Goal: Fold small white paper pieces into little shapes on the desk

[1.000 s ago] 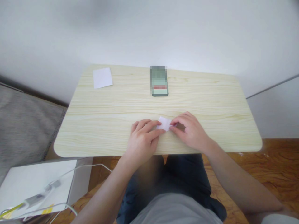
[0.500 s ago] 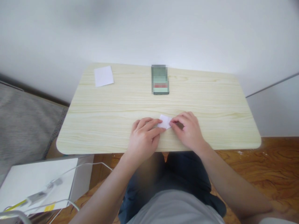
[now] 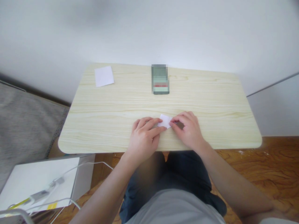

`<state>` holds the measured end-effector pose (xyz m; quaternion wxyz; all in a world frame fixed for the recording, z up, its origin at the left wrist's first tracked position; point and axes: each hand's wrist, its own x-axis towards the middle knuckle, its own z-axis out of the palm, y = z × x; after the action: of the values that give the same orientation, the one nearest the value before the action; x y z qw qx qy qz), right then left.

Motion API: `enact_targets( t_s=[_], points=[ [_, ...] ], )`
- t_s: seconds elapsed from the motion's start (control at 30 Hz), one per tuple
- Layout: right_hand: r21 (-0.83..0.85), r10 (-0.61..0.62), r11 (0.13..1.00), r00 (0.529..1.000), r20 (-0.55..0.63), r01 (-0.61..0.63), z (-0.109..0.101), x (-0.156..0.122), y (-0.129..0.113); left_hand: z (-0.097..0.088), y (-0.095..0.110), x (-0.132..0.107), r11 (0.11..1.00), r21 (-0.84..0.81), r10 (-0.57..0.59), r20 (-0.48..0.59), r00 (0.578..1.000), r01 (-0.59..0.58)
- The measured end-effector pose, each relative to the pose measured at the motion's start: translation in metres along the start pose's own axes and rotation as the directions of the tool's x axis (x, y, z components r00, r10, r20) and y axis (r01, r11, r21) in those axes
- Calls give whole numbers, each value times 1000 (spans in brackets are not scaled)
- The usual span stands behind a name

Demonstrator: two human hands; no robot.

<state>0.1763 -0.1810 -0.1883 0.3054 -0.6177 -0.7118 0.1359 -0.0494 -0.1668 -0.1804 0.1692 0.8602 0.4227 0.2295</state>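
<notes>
A small folded piece of white paper [image 3: 165, 120] lies close to the table's front edge, between my two hands. My left hand [image 3: 145, 133] holds it down on the tabletop, two fingertips resting on its left side and lower corner. At the paper's right corner, my right hand [image 3: 188, 128] has thumb and index finger closed in a pinch on it. The fingers partly hide the paper's edges, so its exact fold cannot be made out.
Farther back on the wood-patterned table [image 3: 126, 102] lies a square white sheet [image 3: 104, 76] at the left. A dark, pixelated, phone-like rectangle [image 3: 160, 79] is at the back middle, near the wall. Below left, cables lie over a white box [image 3: 21, 177].
The view has shifted very slightly. Both hands keep their places on the paper, with no clear movement.
</notes>
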Motion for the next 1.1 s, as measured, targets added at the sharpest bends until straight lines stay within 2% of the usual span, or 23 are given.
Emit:
enact_targets(
  t_s=[0.77,1.1],
  points=[
    [-40,10,999,999,-45,-12,3,-1,-3,2,0,-2,997,63,38,-10,999,-37],
    [-56,-22,998,998,-65,18,3,-3,-1,2,2,-2,995,89,49,-13,999,-48]
  ],
)
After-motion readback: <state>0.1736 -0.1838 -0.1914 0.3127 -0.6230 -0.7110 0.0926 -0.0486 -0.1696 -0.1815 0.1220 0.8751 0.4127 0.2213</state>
